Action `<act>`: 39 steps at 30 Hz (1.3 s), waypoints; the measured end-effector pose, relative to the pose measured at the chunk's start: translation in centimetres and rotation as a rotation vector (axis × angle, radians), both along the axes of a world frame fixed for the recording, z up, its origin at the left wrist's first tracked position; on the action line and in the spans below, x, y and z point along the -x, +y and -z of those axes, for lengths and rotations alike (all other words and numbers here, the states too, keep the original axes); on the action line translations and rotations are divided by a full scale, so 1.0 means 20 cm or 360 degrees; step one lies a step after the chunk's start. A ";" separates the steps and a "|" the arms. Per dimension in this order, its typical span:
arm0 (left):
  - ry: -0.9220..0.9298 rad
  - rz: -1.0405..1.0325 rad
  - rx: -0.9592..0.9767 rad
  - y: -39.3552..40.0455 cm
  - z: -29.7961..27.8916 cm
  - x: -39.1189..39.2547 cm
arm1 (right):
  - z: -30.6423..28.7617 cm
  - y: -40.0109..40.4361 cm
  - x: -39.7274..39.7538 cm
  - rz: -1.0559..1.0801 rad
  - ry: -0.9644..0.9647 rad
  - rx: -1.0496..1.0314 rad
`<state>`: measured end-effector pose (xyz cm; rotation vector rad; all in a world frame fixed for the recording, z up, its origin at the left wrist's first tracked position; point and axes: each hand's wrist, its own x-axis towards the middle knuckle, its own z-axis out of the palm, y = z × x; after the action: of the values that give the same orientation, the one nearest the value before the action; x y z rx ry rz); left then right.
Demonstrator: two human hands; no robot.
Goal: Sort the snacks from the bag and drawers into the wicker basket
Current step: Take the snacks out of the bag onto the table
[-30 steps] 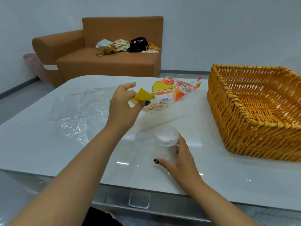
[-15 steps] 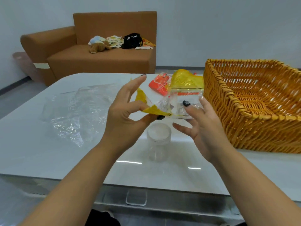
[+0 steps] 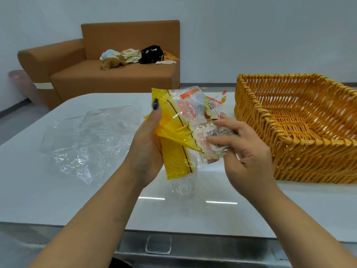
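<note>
Head view only. Snack packets (image 3: 195,120) are held as a bunch in front of the chest, above the table (image 3: 58,190), gripped from both sides. Left hand (image 3: 148,144) is clenched on the yellow wrapper (image 3: 173,151), thumb up along its top-left edge. Right hand (image 3: 241,149) is cupped under the clear packets, fingers spread and pressing on a packet with a dark label; grip there looks loose, more a support than a clamp.

Key relation: wicker basket (image 3: 257,120) sits to the right of the right hand and slightly beyond it, near but not touching. Right hand is the nearer one by far. Long axis of the bunch runs roughly upright, tilted, yellow tail hanging down below the left hand.

Containers:
- Wicker basket: open top, nothing seen inside in the visible part.
- Clear plastic bag (image 3: 83,144): lying flat and crumpled on the table to the left of the left hand, apparently emptied.
- Clear jar (image 3: 183,188): standing on the table directly below the hands, partly hidden by the yellow wrapper; contents cannot be made out.

Judgement: next move is a rightward carry over the near basket wall, then release.
</note>
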<state>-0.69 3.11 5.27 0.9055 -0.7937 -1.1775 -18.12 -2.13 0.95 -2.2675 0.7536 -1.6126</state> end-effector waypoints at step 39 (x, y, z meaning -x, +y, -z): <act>-0.0260 -0.0095 -0.0139 0.02 -0.02 0.01 | -0.03 0.15 -0.07 0.0103 0.0651 0.0331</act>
<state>-0.97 3.56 5.60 1.1010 -0.8452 -1.1025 -16.80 0.77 1.56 -2.7990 0.7862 -1.3177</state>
